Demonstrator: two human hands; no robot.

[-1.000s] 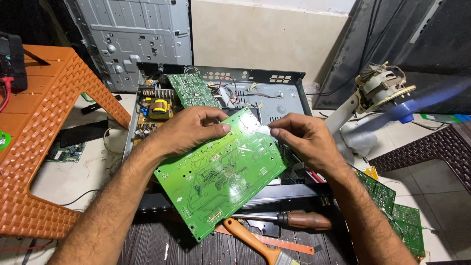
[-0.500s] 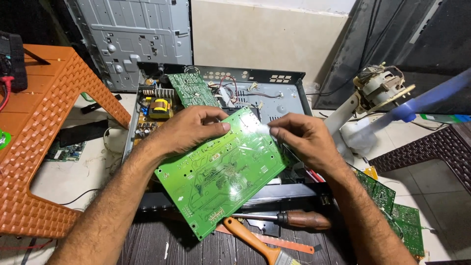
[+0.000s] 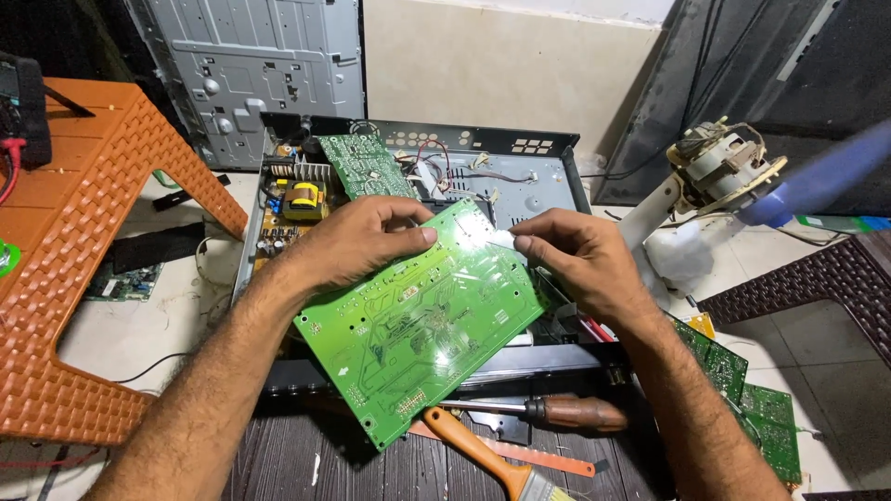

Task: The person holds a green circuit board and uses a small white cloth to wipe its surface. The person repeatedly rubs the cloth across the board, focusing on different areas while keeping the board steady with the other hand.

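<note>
A large green circuit board (image 3: 418, 325) is held tilted, solder side up, over an opened black metal chassis (image 3: 548, 172). My left hand (image 3: 357, 243) grips the board's upper left edge. My right hand (image 3: 571, 260) pinches a small white wad (image 3: 499, 239) and presses it on the board's top corner. Inside the chassis sit a smaller green board (image 3: 362, 167) and a yellow transformer (image 3: 302, 197) with loose wires.
An orange plastic stool (image 3: 83, 241) lies at left. A brown-handled screwdriver (image 3: 557, 413) and an orange-handled brush (image 3: 492, 459) rest in front of the chassis. More green boards (image 3: 742, 399) lie at right, below a fan motor (image 3: 724, 172) with a blue blade. A grey metal panel (image 3: 269, 65) leans behind.
My right hand's fingers have shifted slightly with the white wad on the board's top corner. The fan's blue blade has turned. The board and left hand stay put.
</note>
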